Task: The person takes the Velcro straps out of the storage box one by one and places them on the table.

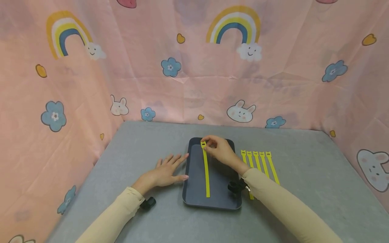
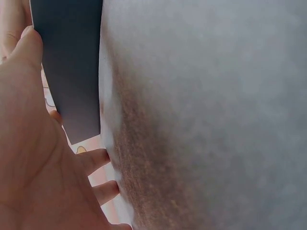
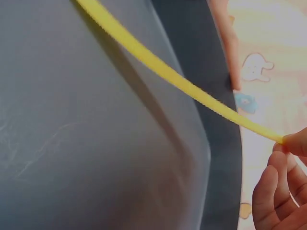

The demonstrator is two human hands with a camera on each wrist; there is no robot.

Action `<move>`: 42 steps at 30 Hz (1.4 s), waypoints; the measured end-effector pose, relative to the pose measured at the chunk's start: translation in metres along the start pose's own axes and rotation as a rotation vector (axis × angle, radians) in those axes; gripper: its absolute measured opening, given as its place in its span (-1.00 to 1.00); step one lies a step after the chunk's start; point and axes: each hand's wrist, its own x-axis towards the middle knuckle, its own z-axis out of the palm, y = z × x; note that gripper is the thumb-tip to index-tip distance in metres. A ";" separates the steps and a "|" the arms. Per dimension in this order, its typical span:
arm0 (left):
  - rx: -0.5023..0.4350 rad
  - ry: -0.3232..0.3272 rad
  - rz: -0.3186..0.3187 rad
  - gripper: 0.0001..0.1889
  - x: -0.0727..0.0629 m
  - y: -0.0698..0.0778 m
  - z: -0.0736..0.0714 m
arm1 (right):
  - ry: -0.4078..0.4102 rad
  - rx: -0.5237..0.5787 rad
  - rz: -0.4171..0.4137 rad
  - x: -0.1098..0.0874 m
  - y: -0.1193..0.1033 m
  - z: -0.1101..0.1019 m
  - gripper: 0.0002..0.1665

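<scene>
My right hand (image 1: 221, 151) pinches the slotted far end of a yellow hook-and-loop cable tie (image 1: 207, 173) between thumb and fingertip. The tie runs lengthwise over the dark grey tray (image 1: 194, 189). In the right wrist view, the pinched end of the tie (image 3: 180, 82) is raised past the tray's wall (image 3: 218, 134), and a shadow falls beneath it. At the tray's left side, my left hand (image 1: 162, 174) has its fingers spread. Its thumb and a fingertip touch the outer wall, shown in the left wrist view as a dark side (image 2: 72, 72).
Several more yellow cable ties (image 1: 265, 164) lie side by side on the grey table (image 1: 307, 175), right of the tray; my right forearm covers part of them. Pink printed cloth (image 1: 194, 91) hangs behind and at both sides. A black wrist device (image 1: 148, 203) sits by the left sleeve.
</scene>
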 end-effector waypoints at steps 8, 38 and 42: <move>-0.007 0.002 -0.003 -0.09 0.001 -0.001 0.002 | 0.020 0.062 -0.037 -0.003 -0.016 -0.015 -0.68; -0.021 0.006 0.024 -0.09 0.000 0.000 -0.001 | 0.157 0.100 -0.138 -0.024 -0.050 -0.089 -0.64; -0.022 0.001 0.021 -0.09 -0.001 0.000 0.000 | 0.179 0.081 -0.139 -0.031 -0.051 -0.101 -0.63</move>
